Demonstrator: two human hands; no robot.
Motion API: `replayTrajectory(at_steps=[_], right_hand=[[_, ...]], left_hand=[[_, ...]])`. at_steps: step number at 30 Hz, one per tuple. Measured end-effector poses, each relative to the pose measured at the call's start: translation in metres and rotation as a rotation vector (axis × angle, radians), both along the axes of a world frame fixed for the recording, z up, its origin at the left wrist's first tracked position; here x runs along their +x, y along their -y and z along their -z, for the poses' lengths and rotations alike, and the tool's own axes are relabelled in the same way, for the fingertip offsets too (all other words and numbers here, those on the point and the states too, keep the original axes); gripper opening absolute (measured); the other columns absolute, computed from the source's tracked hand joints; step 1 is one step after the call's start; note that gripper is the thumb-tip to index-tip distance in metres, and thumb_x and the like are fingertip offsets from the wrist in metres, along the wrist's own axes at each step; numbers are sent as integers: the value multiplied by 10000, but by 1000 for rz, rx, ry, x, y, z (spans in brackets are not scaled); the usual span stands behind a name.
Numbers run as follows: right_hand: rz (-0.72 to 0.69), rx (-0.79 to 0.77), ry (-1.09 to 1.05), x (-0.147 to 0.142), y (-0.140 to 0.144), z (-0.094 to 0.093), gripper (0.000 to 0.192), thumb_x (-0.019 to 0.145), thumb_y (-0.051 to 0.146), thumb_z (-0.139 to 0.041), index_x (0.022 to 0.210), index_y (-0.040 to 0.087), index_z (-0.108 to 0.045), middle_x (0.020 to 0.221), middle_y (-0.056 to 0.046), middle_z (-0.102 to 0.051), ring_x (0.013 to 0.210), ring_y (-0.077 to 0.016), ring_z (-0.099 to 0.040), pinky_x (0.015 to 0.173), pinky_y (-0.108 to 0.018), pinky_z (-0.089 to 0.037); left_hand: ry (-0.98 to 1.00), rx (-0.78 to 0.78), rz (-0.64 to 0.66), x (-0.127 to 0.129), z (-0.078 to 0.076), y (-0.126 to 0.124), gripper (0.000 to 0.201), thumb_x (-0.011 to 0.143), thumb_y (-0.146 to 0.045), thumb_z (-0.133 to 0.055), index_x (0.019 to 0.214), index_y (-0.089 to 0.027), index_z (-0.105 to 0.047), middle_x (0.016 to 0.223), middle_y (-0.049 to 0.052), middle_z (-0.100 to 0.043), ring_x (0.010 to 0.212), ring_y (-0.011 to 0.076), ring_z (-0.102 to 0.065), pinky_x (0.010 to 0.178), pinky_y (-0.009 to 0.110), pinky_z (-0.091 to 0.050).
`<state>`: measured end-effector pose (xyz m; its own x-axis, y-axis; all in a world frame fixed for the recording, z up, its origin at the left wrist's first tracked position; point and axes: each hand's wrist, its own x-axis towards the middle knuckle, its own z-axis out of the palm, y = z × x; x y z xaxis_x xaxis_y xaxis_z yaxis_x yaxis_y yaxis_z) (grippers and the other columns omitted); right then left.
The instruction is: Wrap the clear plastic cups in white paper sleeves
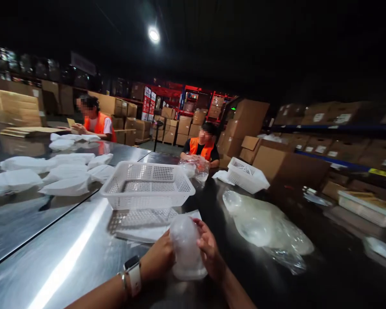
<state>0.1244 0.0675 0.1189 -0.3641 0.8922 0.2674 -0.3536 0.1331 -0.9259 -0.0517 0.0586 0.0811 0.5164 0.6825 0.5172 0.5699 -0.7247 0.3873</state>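
Between my two hands is a cloudy, translucent plastic piece (187, 249) with a rounded top and a squarish lower end. My left hand (159, 254), with a white watch on the wrist, grips its left side. On the right side, the fingers of my right hand (209, 246) curl against it. White paper sheets (141, 234) lie just beyond my hands, partly hidden by the plastic piece. Behind them stands a white perforated plastic basket (148, 199). Clear plastic bags (270, 225) with rounded translucent pieces inside lie to the right.
Several white wrapped bundles (66, 184) rest on the metal table (61, 227) at left. A smaller white basket (247, 176) is at the back right. Two people in orange vests (206, 150) work across the table. Cardboard boxes (254, 116) and shelves surround the area.
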Motion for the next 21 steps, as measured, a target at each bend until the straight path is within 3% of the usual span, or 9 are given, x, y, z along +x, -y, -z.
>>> replayTrajectory(at_steps=[3, 7, 10, 12, 14, 19, 21], right_hand=[[-9, 12, 16, 1, 0, 6, 678, 644, 508, -775, 1221, 244, -536, 1175, -112, -625, 1008, -300, -637, 902, -452, -502], [46, 22, 97, 3, -7, 12, 838, 575, 335, -849, 1306, 282, -444, 1214, -102, -602, 1017, -283, -637, 896, -422, -502], [162, 96, 160, 8, -16, 19, 857, 540, 284, -833, 1302, 288, -442, 1248, -114, -586, 1040, -291, -628, 882, -418, -512], [210, 167, 217, 11, -21, 24, 837, 543, 248, -805, 1304, 298, -461, 1320, -109, -548, 1132, -301, -589, 930, -417, -494], [226, 240, 298, 12, -22, 27, 811, 581, 219, -776, 1324, 304, -463, 1363, -99, -526, 1218, -299, -539, 1003, -425, -454], [494, 518, 485, 9, -16, 20, 781, 553, 195, -794, 1291, 236, -541, 1349, -115, -530, 1252, -316, -494, 1099, -467, -367], [533, 521, 449, 9, -12, 12, 839, 488, 207, -860, 1274, 229, -570, 1213, -92, -595, 1131, -296, -559, 1025, -437, -437]], left_hand=[[-11, 16, 50, 0, 3, -1, 385, 851, -95, -402, 947, -223, -753, 982, 51, -752, 998, 249, -655, 1049, 413, -422], [84, -9, 93, 0, 0, 3, 365, 822, -112, -421, 936, -236, -745, 1040, 44, -734, 1087, 263, -605, 1118, 469, -331], [455, -311, 190, 2, -2, 7, 243, 765, -251, -585, 952, -213, -735, 1097, 50, -708, 1075, 270, -592, 1066, 454, -382], [732, -607, 232, 4, 1, 5, 285, 739, -388, -661, 913, -175, -734, 967, 61, -725, 934, 252, -628, 910, 398, -483], [882, -773, 247, 4, 5, -1, 354, 738, -483, -677, 843, -150, -736, 787, 44, -716, 787, 221, -637, 789, 352, -499], [1015, -846, 210, 0, 14, -16, 388, 664, -500, -781, 758, -125, -743, 667, 29, -688, 634, 161, -586, 682, 277, -441], [1079, -877, 203, -1, 16, -19, 378, 605, -478, -833, 703, -125, -741, 636, 29, -679, 605, 148, -558, 650, 263, -412]])
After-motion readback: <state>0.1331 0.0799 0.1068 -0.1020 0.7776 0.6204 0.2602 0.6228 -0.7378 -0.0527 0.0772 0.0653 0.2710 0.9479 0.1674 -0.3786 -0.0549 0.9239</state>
